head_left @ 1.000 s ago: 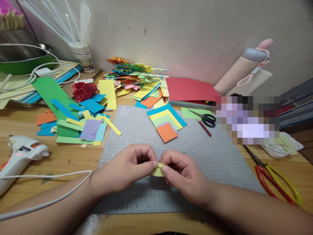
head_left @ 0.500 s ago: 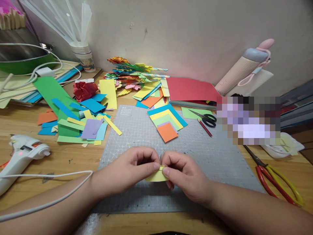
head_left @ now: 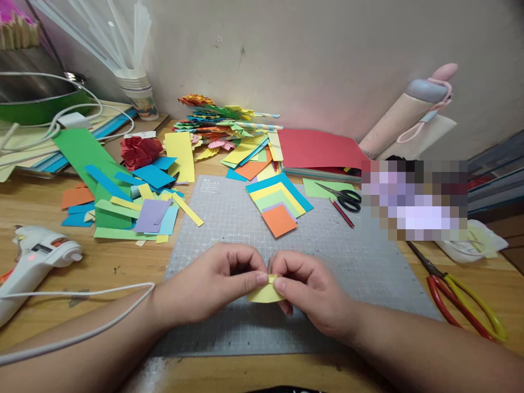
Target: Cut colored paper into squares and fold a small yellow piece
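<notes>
A small yellow paper (head_left: pixel 266 295) is pinched between both hands above the grey cutting mat (head_left: pixel 221 333); its upper edge shows a narrow fold. My left hand (head_left: pixel 231 278) grips it from the left, thumb on top and fingers curled behind. From the right, my right hand (head_left: pixel 309 289) holds it the same way, the two thumbs close together. Beyond the hands lies a fanned stack of coloured squares, with an orange square (head_left: pixel 279 220) on top. The fingertips behind the paper are partly hidden.
Paper scraps (head_left: pixel 151 215) and a glue gun (head_left: pixel 45 251) lie left. A white cable (head_left: pixel 123 316) crosses my left forearm. Black scissors (head_left: pixel 347 200), a pencil (head_left: pixel 342 213) and larger red-and-yellow-handled scissors (head_left: pixel 446 281) lie right. A red paper stack (head_left: pixel 321 150) is behind.
The yellow paper has shifted and tilted slightly between the thumbs, and its folded upper edge shows more. Both hands keep their hold.
</notes>
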Demonstrator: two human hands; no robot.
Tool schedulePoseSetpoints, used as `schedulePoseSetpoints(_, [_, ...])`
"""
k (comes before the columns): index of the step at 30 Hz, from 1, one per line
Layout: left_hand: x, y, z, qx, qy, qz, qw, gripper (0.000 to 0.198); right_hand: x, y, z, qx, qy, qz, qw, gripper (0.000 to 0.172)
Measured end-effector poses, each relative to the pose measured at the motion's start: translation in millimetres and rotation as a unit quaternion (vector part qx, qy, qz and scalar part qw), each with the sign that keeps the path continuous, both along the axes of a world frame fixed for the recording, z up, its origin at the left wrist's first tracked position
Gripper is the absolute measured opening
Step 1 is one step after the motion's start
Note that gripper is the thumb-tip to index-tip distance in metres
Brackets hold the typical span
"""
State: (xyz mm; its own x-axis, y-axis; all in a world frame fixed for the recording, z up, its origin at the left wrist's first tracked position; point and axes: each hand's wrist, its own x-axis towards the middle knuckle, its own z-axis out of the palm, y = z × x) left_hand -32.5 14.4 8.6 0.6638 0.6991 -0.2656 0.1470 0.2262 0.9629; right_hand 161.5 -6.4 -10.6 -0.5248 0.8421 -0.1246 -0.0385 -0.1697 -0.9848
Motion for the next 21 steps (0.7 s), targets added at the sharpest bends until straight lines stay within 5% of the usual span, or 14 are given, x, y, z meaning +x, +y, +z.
schedulePoseSetpoints(16, [2.7,-3.5,0.3,0.006,0.018,0.016,1.0,0.018,-2.7,-1.3,1.6,0.091,-0.03,0.006,0.995,0.018])
schedulePoseSetpoints(21, [5.7,-6.8,0.4,0.059,0.029,0.056,0.996,0.017,-5.6,-2.1,-1.5,0.036,-0.009,0.009,0.999,0.017])
